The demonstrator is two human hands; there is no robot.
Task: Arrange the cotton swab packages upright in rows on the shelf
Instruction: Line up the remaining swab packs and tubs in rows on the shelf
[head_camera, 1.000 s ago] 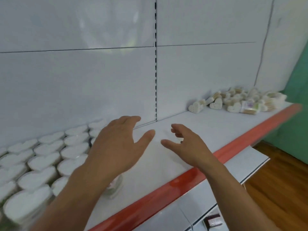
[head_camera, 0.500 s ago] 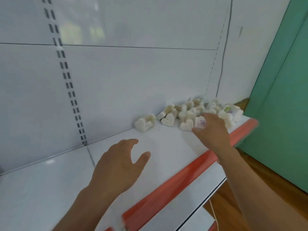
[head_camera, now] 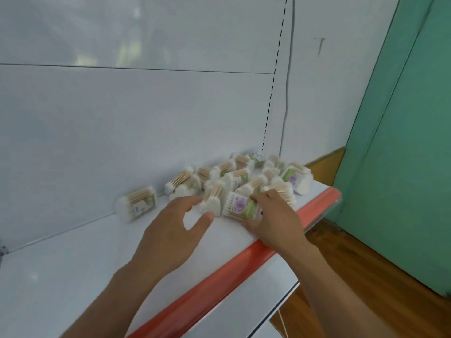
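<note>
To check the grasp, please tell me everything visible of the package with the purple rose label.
The rose-label package is a clear box of cotton swabs with pale wooden sticks. Its label shows a purple rose on green. It lies on its side on the shelf, near the red front edge, not upright. The right hand grips it, fingers over its far edge, thumb at its near edge. A second package sits close at its left.

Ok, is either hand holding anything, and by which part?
The right hand grips the rose-label package by its right end, fingers over the top, thumb at the near edge. The left hand is open and holds nothing.
</note>
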